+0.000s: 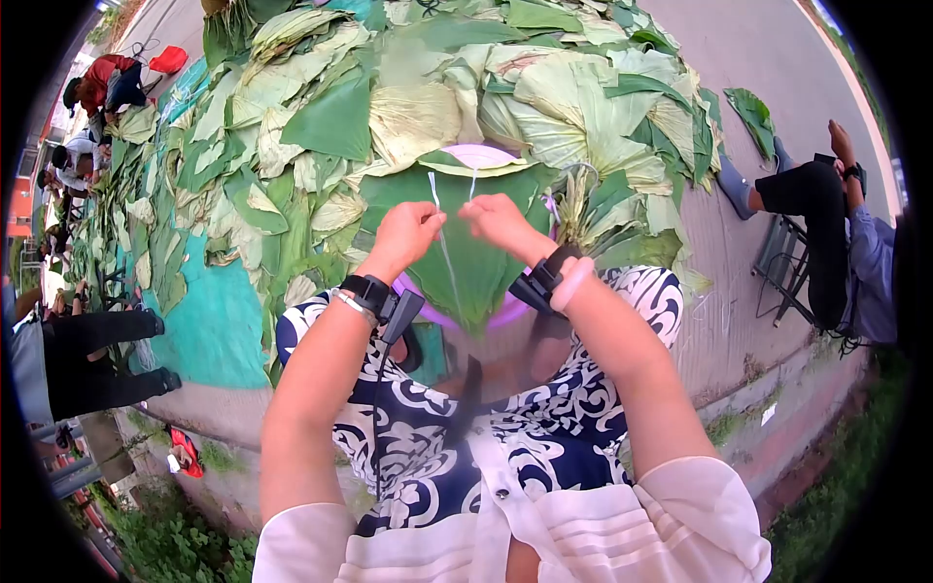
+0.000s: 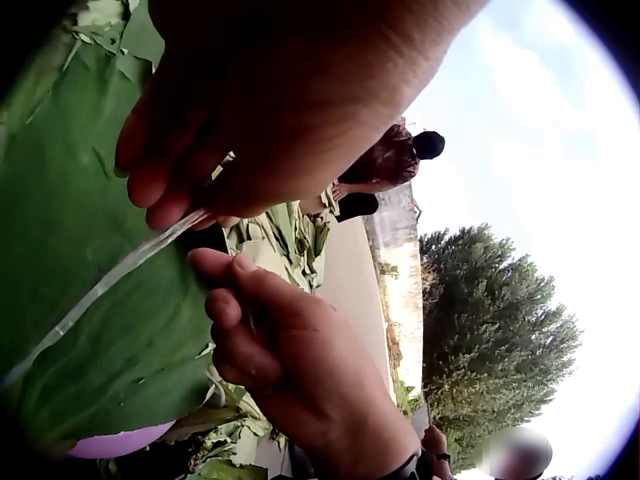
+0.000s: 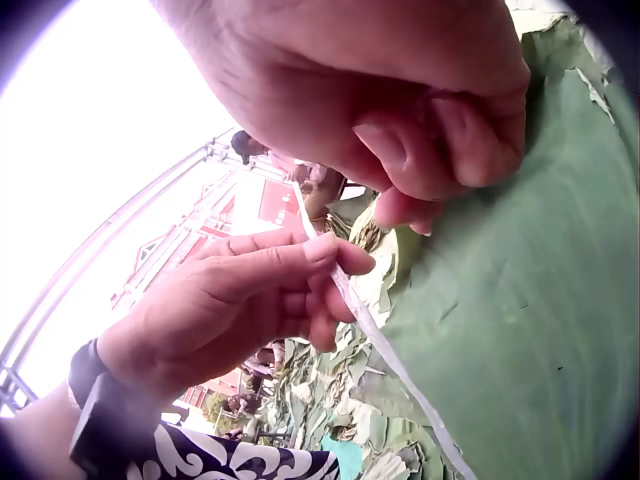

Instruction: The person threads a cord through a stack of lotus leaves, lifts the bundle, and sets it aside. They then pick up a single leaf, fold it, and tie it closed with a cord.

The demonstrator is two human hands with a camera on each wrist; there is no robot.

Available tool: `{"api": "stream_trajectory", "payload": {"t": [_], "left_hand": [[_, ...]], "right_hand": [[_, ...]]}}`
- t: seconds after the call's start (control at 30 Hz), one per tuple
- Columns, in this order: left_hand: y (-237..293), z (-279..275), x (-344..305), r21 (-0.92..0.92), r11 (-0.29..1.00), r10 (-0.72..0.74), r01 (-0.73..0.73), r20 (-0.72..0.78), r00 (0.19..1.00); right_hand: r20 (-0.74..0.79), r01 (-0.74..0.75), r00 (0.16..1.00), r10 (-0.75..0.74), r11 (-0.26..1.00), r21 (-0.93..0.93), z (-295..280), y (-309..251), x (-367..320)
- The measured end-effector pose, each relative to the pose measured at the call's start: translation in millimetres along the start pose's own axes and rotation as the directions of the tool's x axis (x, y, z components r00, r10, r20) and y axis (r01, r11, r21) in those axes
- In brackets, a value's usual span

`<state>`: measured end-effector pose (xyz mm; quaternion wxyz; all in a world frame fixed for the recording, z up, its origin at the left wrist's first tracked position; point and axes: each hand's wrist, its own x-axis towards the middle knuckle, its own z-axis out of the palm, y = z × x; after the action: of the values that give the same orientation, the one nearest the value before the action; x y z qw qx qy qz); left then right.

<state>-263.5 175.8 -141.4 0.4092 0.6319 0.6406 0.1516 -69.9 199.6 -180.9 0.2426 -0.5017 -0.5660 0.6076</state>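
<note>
A large green leaf (image 1: 466, 262) lies over a purple round object (image 1: 428, 309), its tip pointing toward the person. The left hand (image 1: 403, 238) is above the leaf's left part, pinching a white strip (image 1: 448, 255) between thumb and index finger; the strip (image 3: 385, 350) runs down across the leaf in the right wrist view. The right hand (image 1: 505, 223), fingers curled, is level with it on the other side, a short distance away. Another white length (image 1: 474, 181) rises at its fingertips. The fingers of the right hand (image 2: 300, 350) partly hide what they grip.
Piled green and pale leaves (image 1: 573, 87) spread beyond the hands. A bundle of stalks (image 1: 575, 216) lies right of the big leaf. Teal sheeting (image 1: 209, 321) covers ground at the left. A seated person (image 1: 826, 223) is at the right; several others are at the left.
</note>
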Motion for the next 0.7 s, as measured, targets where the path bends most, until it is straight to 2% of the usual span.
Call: {"api": "stream_trajectory", "payload": {"t": [0.07,0.17,0.23,0.33,0.43,0.47,0.57,0.6,0.7], "left_hand": [[2,4,7,-0.217,0.969,-0.116,0.119,0.031,0.993],[0,19,19,-0.415,0.905,-0.08,0.095,0.053,0.995],[1,25,23,-0.426,0.9,-0.1,0.096,0.013,0.995],[4,26,26,-0.258,0.966,-0.023,-0.003,-0.098,0.995],[15,19,26,-0.096,0.993,0.06,-0.074,-0.137,0.989],[15,19,25,-0.054,0.995,0.08,-0.089,-0.143,0.987],[1,28,36,-0.282,0.955,0.054,-0.09,-0.134,0.989],[1,27,36,-0.308,0.948,0.033,-0.083,-0.166,0.986],[2,24,31,-0.464,0.884,-0.152,0.053,-0.178,0.972]], "right_hand": [[0.027,0.007,1.0,-0.005,0.998,-0.069,5,0,-1],[0.076,-0.021,0.997,0.029,0.994,-0.104,11,-4,-3],[0.075,0.037,0.997,-0.022,0.976,-0.214,12,0,1],[0.037,0.094,0.995,-0.09,0.982,-0.162,14,1,1],[0.039,0.054,0.998,-0.046,0.971,-0.232,16,-5,-1],[0.022,0.081,0.997,-0.078,0.969,-0.235,17,-2,-1],[-0.021,0.091,0.995,-0.093,0.992,-0.089,24,6,-1],[-0.02,0.033,0.999,-0.034,0.998,-0.048,24,6,-1],[-0.018,-0.099,0.995,0.1,0.994,0.049,22,3,-1]]}}
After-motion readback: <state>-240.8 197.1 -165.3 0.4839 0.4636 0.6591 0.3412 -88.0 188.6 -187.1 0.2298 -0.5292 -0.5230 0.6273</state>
